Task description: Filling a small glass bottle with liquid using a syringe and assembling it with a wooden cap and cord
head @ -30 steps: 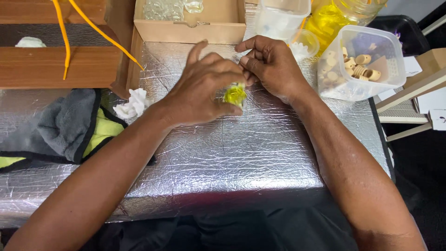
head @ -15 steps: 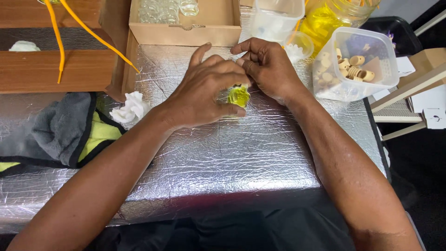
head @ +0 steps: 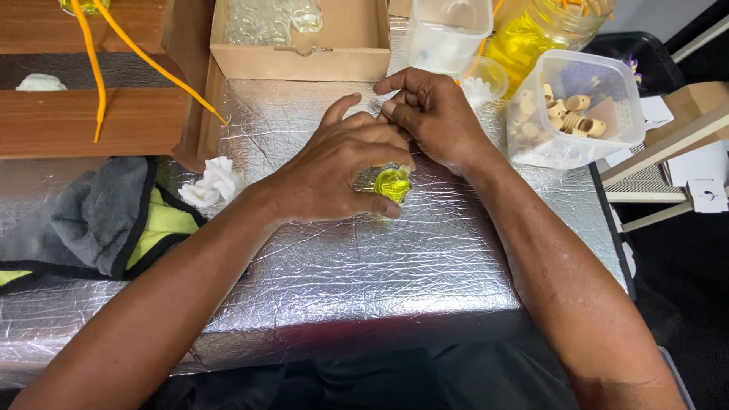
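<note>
Nearest the camera, both forearms reach forward over the foil-covered desk (head: 364, 266) and meet a little past its middle. The left hand (head: 334, 178) lies palm down over a small bottle of yellow liquid (head: 392, 184), its fingers (head: 380, 156) curled over the top and the thumb closing from the near side, so the bottle is pinched at the hand's right edge with only its yellow body showing. The bottle rests on or just above the foil; which cannot be told, nor how its long axis runs, since the hand hides most of it. The right hand (head: 437, 114) sits just beyond and to the right, fingertips bunched together and touching the left hand's fingers directly above the bottle; whether they pinch anything small is hidden. So the bottle lies under the left hand and on the near side of the right fingertips. Farther off stand a cardboard box (head: 304, 53) and a clear tub of tan caps (head: 569, 114).
</note>
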